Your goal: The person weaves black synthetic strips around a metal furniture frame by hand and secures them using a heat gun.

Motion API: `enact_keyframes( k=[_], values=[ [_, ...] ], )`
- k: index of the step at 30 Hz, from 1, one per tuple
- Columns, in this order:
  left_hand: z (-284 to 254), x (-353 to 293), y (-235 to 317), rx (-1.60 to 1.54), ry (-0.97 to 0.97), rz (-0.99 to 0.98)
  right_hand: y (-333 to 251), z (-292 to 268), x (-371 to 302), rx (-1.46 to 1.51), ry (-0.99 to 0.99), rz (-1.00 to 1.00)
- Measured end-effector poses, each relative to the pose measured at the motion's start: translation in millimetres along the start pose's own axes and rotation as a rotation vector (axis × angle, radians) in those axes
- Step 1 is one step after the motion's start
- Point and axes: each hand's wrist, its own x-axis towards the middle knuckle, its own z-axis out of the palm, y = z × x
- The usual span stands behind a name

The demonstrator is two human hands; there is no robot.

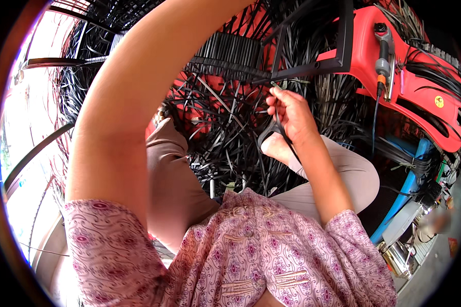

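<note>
Though slim, black loop below fingers

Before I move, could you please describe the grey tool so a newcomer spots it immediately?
Find the red plastic chair at the upper right. The tool lies on it, right of the black frame. Its orange collar sets it apart from the black strips.

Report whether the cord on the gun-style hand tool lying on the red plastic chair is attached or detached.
Attached, it appears: the dark cord leads out from the orange collar on the gun-style hand tool.
</note>
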Motion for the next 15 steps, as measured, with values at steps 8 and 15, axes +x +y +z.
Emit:
enact_keyframes(
  k=[8, 15],
  values=[
    [19.9, -173.8, 52.3, -0.307, -0.704, -0.330, -17.5, 10.6, 9.4, -0.046, -0.002, -0.013],
    [61.4, -204.9, 72.1, -0.449, -0.665, -0.426, -37.6, 12.9, 12.6, 0.073, -0.054, 0.049]
  ],
)
